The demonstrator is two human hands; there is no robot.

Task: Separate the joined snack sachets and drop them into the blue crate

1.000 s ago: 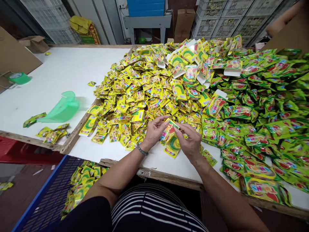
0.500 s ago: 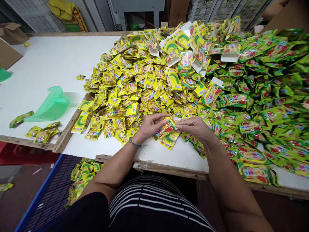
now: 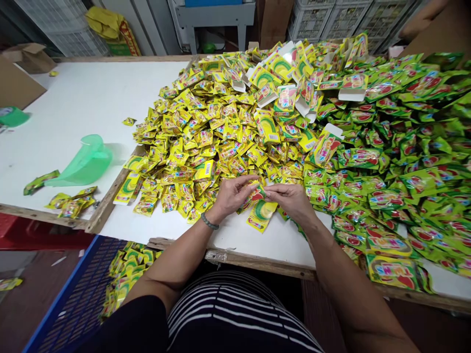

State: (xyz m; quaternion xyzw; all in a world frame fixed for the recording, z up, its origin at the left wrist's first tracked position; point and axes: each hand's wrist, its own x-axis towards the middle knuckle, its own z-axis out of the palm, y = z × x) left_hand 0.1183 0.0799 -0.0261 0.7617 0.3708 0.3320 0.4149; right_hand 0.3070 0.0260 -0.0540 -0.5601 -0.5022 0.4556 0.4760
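A white-topped desk with rough wooden edging fills most of the view, in front of stacked white lattice plastic crates. Across it spreads a broad heap of glossy, crinkled green foil packets on the right, meeting a heap of small, pillow-shaped yellow packets at the middle. At the near left, below the desk's edge, sits a blue plastic basket with slotted walls, with yellow packaging inside. A translucent green plastic scoop rests on the left part of the desk.

The left hand and right hand are close together at the near edge of the heaps, both clamped on one small printed yellow, green and red carton. It lies between them, its long axis slanting from lower left to upper right; the left grips its side, partly covering it, while the right pinches the upper-right end. Just nearer the person is a flat, smooth yellow carton with a green curve; whether the two touch, I cannot tell.
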